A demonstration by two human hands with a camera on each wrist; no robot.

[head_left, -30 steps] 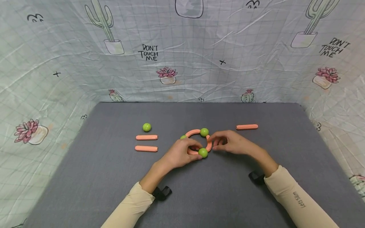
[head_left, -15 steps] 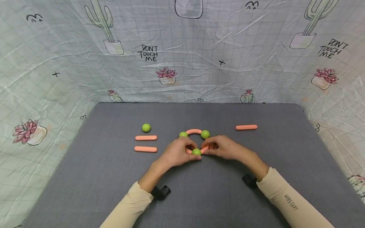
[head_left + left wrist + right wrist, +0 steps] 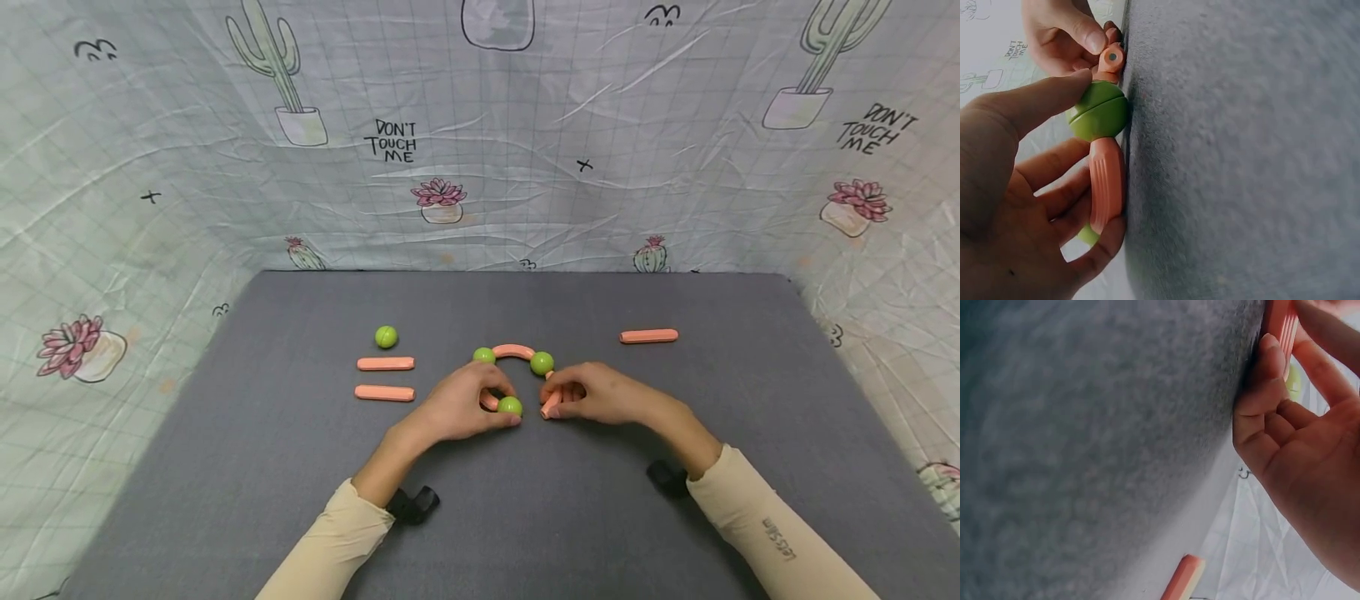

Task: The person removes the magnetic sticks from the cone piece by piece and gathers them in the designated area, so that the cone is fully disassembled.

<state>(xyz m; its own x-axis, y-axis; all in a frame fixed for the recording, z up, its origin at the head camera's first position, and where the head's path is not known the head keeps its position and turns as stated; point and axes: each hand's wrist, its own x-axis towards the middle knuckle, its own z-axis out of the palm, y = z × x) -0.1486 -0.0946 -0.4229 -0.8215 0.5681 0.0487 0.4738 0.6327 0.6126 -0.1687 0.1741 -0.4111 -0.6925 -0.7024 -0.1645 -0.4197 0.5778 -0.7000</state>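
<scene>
- Left grip is closed, pinching the front ball with the thumb on one side; the other fingers curl beside the left curve, the little finger reaching its far end.
- Right grip is also closed, thumb and fingers clamped on the right curve.
- These parts form a ring near the middle of the bench, with a gap at the front: the right curve's free end stands just beside the front ball, not touching it, and its round end face shows in the left wrist view.
- At the back of the ring, the back curve runs between the left back ball and the right back ball, touching both.
- Whether the left curve meets the left back ball cannot be told; the left grip hides that spot from above.
- Well to the left lie a loose ball and, in front of it, the upper stick and lower stick, roughly parallel.
- Beyond the right grip, towards the back, lies the right stick.
- Behind the bench hangs a creased sheet printed with potted plants.
</scene>
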